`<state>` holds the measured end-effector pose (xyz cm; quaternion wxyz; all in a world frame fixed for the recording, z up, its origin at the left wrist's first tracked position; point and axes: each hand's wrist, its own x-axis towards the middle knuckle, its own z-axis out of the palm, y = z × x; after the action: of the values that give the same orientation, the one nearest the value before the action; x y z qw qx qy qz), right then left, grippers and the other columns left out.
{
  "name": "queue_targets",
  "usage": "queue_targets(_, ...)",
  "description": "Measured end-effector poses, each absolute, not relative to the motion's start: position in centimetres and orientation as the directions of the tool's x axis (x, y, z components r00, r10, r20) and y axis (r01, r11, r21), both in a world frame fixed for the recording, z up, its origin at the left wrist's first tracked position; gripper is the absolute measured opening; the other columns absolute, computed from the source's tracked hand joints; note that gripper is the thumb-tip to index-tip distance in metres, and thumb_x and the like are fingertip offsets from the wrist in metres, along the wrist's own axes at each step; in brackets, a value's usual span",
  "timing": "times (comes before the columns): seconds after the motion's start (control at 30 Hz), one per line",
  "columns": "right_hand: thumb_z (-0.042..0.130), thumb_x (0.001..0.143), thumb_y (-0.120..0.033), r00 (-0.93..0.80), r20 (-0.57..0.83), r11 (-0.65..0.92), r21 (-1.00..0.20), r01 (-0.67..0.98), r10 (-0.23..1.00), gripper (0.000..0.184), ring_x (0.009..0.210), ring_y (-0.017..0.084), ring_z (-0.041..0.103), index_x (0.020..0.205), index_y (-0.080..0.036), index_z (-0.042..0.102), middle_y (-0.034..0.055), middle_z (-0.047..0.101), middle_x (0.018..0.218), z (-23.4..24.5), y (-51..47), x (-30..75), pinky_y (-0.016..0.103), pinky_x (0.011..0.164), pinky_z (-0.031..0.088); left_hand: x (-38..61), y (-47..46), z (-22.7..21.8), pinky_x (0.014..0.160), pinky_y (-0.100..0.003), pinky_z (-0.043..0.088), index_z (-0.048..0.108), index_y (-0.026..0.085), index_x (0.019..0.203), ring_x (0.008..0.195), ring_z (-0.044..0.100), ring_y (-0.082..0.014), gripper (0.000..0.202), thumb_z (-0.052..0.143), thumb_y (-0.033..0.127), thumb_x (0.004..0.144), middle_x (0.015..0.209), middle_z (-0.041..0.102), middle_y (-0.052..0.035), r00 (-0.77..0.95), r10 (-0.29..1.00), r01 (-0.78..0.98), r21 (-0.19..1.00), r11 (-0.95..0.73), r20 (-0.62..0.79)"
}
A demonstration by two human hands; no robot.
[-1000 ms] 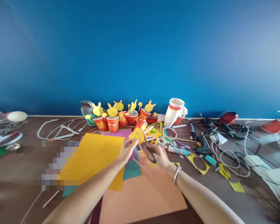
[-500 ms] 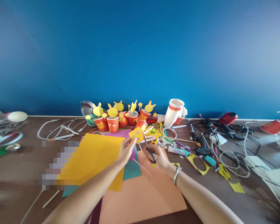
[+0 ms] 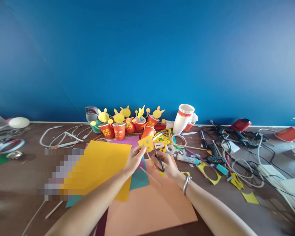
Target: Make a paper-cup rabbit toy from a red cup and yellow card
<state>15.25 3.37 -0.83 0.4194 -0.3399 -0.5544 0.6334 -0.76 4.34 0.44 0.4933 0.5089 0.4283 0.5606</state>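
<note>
A small yellow paper piece [image 3: 146, 143] with little drawn markings is pinched between the thumb and fingers of my left hand [image 3: 134, 159]. My right hand [image 3: 167, 164] grips a pair of scissors [image 3: 158, 159] with dark handles, its blades pointing up and away beside the paper's right edge. Whether the blades touch the paper is hard to make out. Below both hands lies a large peach-coloured sheet [image 3: 152, 206]. An orange-yellow sheet [image 3: 100, 167] spreads under and left of my left forearm, partly over a teal sheet [image 3: 139, 179].
Red paper cups [image 3: 118, 131] with yellow rabbit-eared cutouts line the wall. Stacked white cups [image 3: 183, 119] lean right of them. Yellow scraps [image 3: 166, 136], a tape roll [image 3: 170, 149], a glue stick [image 3: 188, 159], a black glue gun [image 3: 215, 154] and tangled cables [image 3: 245, 164] clutter the right.
The yellow paper piece in my left hand has shifted slightly right and tilted, toward the scissors. My right hand and the scissors have stayed nearly in place.
</note>
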Motion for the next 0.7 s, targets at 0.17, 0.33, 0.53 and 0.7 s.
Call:
queue_targets(0.17, 0.069, 0.077, -0.037, -0.421, 0.021, -0.038, -0.991, -0.131, 0.907, 0.026, 0.042, 0.005, 0.034, 0.072, -0.017, 0.053, -0.0066, 0.041, 0.052, -0.95, 3.46, 15.36, 0.020, 0.041, 0.029, -0.79, 4.27, 0.87, 0.061, -0.026, 0.045, 0.072, 0.014, 0.070, 0.064, 0.058, -0.0172, 0.035, 0.068, 0.048, 0.073, 0.060, 0.064, -0.0033, -0.029, 0.989, -0.112, 0.983, -0.144, 0.142)
queue_targets(0.33, 0.068, 0.077, -0.035, -0.430, 0.005, -0.052, -0.991, -0.121, 0.903, 0.024, 0.041, 0.005, 0.033, 0.072, -0.017, 0.053, -0.0071, 0.040, 0.051, -0.99, 3.46, 15.41, 0.020, 0.041, 0.029, -0.84, 4.28, 1.09, 0.058, -0.025, 0.044, 0.070, 0.015, 0.067, 0.060, 0.057, -0.0155, 0.033, 0.068, 0.047, 0.073, 0.051, 0.057, 0.0000, -0.037, 0.989, -0.123, 0.982, -0.146, 0.142)
queue_targets(0.53, 0.068, 0.076, -0.033, -0.430, -0.021, -0.067, -0.993, -0.093, 0.903, 0.023, 0.040, 0.005, 0.033, 0.070, -0.017, 0.052, -0.0075, 0.040, 0.050, -0.98, 3.53, 15.45, 0.020, 0.042, 0.032, -0.93, 4.34, 1.01, 0.058, -0.024, 0.043, 0.068, 0.015, 0.062, 0.057, 0.054, -0.0143, 0.032, 0.069, 0.046, 0.072, 0.047, 0.053, 0.0015, -0.058, 0.988, -0.142, 0.978, -0.151, 0.144)
queue_targets(0.7, 0.067, 0.076, -0.032, -0.434, -0.028, -0.067, -0.995, -0.075, 0.901, 0.021, 0.040, 0.004, 0.032, 0.070, -0.017, 0.052, -0.0077, 0.040, 0.049, -1.06, 3.57, 15.41, 0.019, 0.041, 0.031, -1.03, 4.46, 0.73, 0.059, -0.024, 0.043, 0.070, 0.016, 0.068, 0.056, 0.053, -0.0133, 0.031, 0.068, 0.046, 0.073, 0.053, 0.059, 0.0005, -0.077, 0.987, -0.127, 0.981, -0.148, 0.139)
